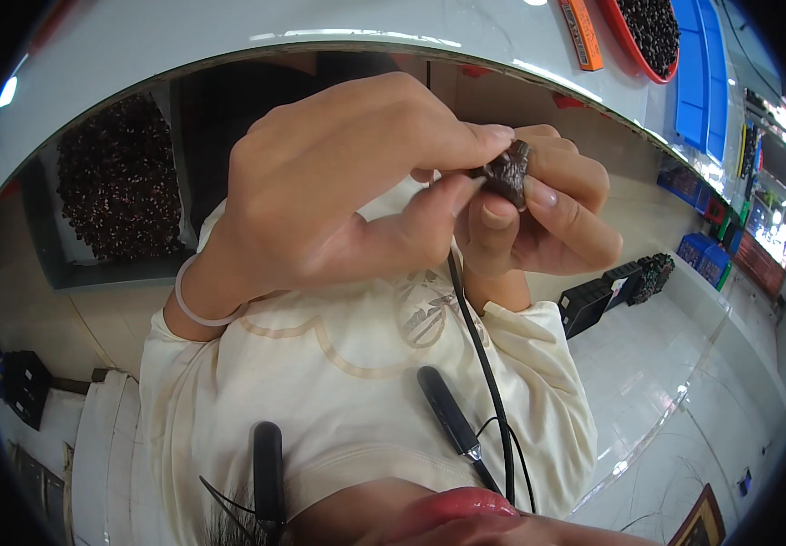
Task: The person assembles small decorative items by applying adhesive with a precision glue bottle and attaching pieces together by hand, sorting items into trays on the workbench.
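Raised in front of my chest, both hands meet at a small, shiny, dark brown piece with an uneven, ridged surface; its exact kind is unclear. My right hand grips it between thumb and fingertips, the other fingers curled behind. From the left comes my left hand, a pale band around the wrist. Its thumb and forefinger are pinched against the piece's left side. A thin dark tip shows between those fingertips, too small to name.
Beyond my hands runs the white tabletop. On it are an orange box, a red bowl of small dark pieces and a blue tray. A grey bin of dark reddish pieces sits at left. A black cable hangs along my chest.
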Motion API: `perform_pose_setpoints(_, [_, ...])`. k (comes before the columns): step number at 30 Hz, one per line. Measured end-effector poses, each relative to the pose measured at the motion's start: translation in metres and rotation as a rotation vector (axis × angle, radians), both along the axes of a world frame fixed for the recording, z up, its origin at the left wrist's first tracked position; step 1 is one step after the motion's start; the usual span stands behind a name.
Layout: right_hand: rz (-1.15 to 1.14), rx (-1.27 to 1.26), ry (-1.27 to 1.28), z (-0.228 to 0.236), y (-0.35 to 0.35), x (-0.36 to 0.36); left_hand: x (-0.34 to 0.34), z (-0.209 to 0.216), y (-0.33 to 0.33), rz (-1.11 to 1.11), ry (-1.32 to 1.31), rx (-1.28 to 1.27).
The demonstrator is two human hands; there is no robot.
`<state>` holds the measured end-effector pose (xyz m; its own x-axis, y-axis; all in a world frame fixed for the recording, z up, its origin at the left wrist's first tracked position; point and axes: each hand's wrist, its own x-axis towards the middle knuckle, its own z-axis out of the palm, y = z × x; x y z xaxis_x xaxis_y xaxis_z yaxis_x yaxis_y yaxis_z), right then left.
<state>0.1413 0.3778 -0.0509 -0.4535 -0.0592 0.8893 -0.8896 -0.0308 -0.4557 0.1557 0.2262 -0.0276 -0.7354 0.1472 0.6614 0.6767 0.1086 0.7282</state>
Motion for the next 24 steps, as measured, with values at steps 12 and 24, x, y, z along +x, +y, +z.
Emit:
perform_pose_setpoints(12, [0.04,0.022,-0.072,0.001,0.002,0.002,-0.002,-0.012,0.005,0.149,0.118,-0.032])
perform_pose_setpoints(24, [0.648,-0.427,-0.796,0.004,-0.001,-0.002,-0.003,-0.015,-0.001,0.168,0.152,-0.098])
